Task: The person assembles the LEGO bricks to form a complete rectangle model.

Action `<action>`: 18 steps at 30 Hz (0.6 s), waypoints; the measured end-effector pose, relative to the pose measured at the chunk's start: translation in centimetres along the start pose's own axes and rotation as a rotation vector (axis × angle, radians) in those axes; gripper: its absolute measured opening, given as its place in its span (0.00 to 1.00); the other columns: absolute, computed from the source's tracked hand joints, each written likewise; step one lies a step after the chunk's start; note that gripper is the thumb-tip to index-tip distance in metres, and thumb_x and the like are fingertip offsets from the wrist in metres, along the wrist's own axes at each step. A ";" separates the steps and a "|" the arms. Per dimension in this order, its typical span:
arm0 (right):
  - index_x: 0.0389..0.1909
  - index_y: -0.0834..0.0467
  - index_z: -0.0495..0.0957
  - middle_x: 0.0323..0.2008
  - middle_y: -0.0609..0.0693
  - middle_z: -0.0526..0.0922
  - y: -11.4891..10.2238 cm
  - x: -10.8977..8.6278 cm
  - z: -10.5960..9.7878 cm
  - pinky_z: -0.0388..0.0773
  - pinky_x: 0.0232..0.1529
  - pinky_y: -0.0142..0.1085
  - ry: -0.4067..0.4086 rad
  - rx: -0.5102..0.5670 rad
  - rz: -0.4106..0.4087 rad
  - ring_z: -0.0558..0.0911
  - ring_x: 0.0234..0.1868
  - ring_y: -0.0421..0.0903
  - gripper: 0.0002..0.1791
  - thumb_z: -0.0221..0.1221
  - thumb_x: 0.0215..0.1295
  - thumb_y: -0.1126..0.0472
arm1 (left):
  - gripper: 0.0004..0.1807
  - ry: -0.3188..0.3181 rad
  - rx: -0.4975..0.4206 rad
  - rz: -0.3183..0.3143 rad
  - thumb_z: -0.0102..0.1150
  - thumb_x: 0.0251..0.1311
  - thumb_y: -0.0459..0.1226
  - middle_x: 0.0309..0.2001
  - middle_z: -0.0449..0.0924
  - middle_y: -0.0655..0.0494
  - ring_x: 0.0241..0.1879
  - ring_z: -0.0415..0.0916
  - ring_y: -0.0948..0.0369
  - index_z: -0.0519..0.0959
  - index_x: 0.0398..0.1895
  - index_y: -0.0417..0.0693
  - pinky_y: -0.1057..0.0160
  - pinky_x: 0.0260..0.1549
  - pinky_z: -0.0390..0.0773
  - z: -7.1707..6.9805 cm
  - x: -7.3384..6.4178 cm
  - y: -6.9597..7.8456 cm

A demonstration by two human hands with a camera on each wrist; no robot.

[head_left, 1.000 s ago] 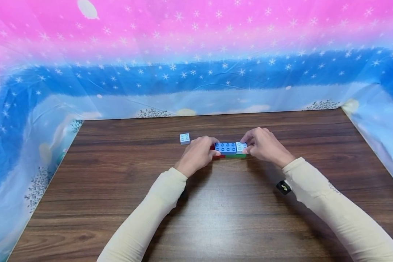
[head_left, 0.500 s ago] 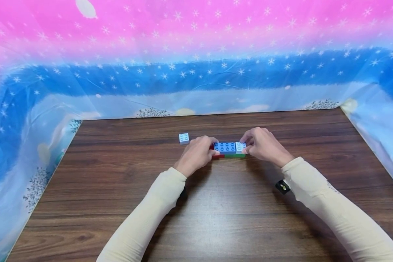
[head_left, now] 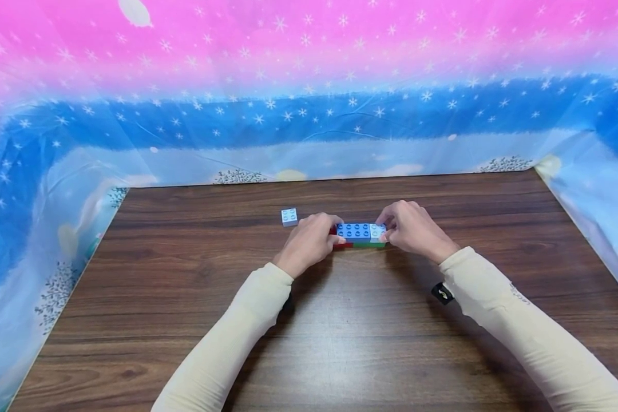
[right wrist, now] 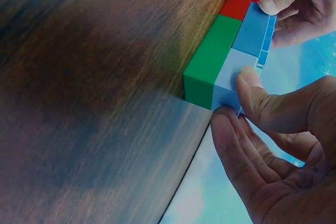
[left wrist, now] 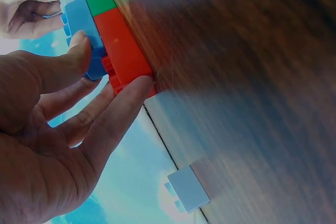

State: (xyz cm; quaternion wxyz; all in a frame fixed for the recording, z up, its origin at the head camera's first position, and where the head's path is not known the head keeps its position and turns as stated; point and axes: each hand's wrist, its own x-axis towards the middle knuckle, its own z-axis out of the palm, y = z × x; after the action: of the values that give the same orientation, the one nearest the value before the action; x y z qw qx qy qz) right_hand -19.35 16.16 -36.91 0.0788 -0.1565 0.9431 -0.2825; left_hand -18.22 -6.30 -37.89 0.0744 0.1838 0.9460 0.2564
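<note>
A low block of toy building bricks stands on the table, a red brick [left wrist: 123, 45] and a green brick [right wrist: 212, 59] end to end below. On top lie a long blue brick [head_left: 353, 230] and, against its right end, a short pale blue brick [head_left: 377, 230]. My left hand [head_left: 311, 239] grips the blue brick's left end between thumb and fingers, one finger reaching down to the red brick's end. With thumb and fingertips my right hand [head_left: 413, 230] pinches the pale blue brick, which sits flush over the green brick's end.
A second pale blue brick [head_left: 289, 217] lies by itself beyond my left hand. The dark wooden table [head_left: 185, 274] ends at the back against a pink and blue snowflake cloth [head_left: 309, 114], which also hangs at both sides.
The pale blue brick has shifted slightly left in my right hand, and the thin gap between it and the blue brick has closed. My left hand has stayed in place.
</note>
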 end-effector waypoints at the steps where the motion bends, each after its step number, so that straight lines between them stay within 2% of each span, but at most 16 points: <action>1: 0.45 0.66 0.86 0.40 0.59 0.87 0.0 0.0 0.0 0.78 0.38 0.42 0.000 0.002 0.003 0.84 0.42 0.51 0.12 0.70 0.60 0.70 | 0.19 0.001 0.000 0.000 0.63 0.69 0.41 0.50 0.84 0.52 0.40 0.77 0.59 0.82 0.59 0.45 0.59 0.42 0.79 0.0 0.0 0.0; 7: 0.46 0.66 0.85 0.41 0.60 0.87 -0.2 0.0 -0.1 0.78 0.37 0.41 -0.011 0.007 0.022 0.84 0.42 0.51 0.12 0.69 0.61 0.69 | 0.20 0.012 0.004 0.005 0.63 0.69 0.42 0.51 0.83 0.51 0.40 0.75 0.59 0.81 0.61 0.46 0.59 0.40 0.78 0.1 -0.2 -0.1; 18: 0.46 0.65 0.85 0.42 0.59 0.87 -0.1 0.0 0.0 0.76 0.36 0.39 -0.014 0.004 0.029 0.83 0.42 0.50 0.12 0.69 0.61 0.69 | 0.23 0.034 0.040 0.083 0.65 0.68 0.43 0.53 0.82 0.49 0.45 0.78 0.59 0.79 0.64 0.45 0.58 0.46 0.79 -0.3 -0.6 -0.6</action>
State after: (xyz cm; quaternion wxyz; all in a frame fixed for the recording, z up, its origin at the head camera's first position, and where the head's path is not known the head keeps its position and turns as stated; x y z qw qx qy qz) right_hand -19.32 16.04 -36.85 0.0899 -0.1448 0.9442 -0.2820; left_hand -17.89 -7.14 -37.90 0.0439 0.2199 0.9437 0.2432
